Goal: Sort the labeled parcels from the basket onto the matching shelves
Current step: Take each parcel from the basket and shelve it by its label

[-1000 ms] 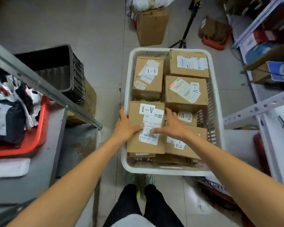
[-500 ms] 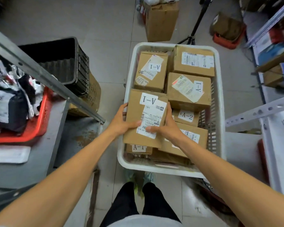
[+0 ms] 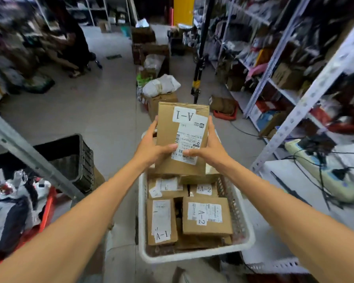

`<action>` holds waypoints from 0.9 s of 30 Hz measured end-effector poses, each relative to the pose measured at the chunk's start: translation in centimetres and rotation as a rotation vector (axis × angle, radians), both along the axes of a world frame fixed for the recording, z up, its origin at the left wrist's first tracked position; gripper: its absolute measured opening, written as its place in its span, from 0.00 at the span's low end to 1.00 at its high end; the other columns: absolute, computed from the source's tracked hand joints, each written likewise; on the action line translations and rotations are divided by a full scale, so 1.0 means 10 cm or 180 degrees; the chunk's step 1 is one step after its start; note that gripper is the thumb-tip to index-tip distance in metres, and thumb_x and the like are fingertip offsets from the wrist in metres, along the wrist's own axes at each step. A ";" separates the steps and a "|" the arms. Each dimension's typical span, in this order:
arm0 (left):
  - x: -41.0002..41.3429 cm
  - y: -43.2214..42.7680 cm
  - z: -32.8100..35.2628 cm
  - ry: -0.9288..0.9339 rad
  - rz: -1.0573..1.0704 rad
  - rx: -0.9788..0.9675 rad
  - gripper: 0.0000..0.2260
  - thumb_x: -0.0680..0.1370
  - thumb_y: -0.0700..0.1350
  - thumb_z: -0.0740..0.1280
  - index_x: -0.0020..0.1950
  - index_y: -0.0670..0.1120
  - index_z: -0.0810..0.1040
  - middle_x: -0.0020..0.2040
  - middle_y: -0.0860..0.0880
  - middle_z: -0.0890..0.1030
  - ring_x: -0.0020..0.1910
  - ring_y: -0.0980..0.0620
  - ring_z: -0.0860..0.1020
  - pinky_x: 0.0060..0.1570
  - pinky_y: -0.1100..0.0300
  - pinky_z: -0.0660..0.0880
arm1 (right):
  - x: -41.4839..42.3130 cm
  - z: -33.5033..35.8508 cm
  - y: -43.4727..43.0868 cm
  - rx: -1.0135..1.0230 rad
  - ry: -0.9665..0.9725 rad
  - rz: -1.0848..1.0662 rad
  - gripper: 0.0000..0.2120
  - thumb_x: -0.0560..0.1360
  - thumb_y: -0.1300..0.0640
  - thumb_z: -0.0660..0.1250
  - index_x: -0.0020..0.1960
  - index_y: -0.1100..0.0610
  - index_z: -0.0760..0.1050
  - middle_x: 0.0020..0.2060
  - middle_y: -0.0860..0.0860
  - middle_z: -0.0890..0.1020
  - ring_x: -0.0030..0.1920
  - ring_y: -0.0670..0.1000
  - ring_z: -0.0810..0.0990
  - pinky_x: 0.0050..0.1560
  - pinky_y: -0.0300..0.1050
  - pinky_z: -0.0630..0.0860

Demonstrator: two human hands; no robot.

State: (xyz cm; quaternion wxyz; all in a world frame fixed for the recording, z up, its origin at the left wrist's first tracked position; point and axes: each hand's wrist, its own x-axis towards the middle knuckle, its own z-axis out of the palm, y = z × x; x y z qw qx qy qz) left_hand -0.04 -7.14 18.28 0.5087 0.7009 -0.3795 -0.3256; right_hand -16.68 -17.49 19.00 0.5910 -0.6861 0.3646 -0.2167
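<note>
Reaching forward from the lower corners of the view, both bare forearms run out almost straight and meet over the far end of the white basket (image 3: 194, 256). The left hand (image 3: 150, 151) grips the left edge of a cardboard parcel (image 3: 168, 127), fingers lying up along its side and thumb curled across its front. The right hand (image 3: 211, 150) clasps the opposite edge the same way, its thumb pressed onto the shipping label. The parcel is held up between them above the basket, its broad face turned to the camera. It is plain brown, its top edge showing corrugation, with a white tag reading A-1 upside down near the top and a barcoded label below. Under it in the basket lie an A-1 box (image 3: 161, 221) and an A-2 box (image 3: 206, 217).
</note>
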 end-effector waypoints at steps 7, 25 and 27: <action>-0.21 0.06 0.60 -0.0203 -0.0626 -0.0457 0.47 0.65 0.51 0.79 0.77 0.60 0.55 0.70 0.52 0.71 0.68 0.54 0.69 0.67 0.52 0.69 | -0.38 0.56 0.35 -0.0274 -0.0383 -0.0711 0.62 0.61 0.71 0.78 0.78 0.43 0.41 0.72 0.47 0.68 0.68 0.48 0.71 0.65 0.52 0.72; -1.69 1.11 1.20 -0.0502 -0.1527 -0.0775 0.45 0.68 0.48 0.77 0.78 0.57 0.53 0.66 0.51 0.74 0.63 0.53 0.73 0.60 0.48 0.75 | -2.05 1.01 1.88 -0.1025 -0.0225 -0.1427 0.57 0.63 0.54 0.80 0.77 0.41 0.43 0.69 0.49 0.70 0.68 0.51 0.69 0.67 0.62 0.69; -1.94 1.26 1.18 -0.0514 -0.1596 -0.0760 0.44 0.69 0.46 0.76 0.78 0.55 0.53 0.67 0.51 0.73 0.63 0.53 0.72 0.60 0.49 0.75 | -2.30 1.00 2.09 -0.1114 -0.0186 -0.1514 0.56 0.65 0.54 0.79 0.77 0.41 0.43 0.68 0.48 0.71 0.67 0.50 0.70 0.66 0.61 0.71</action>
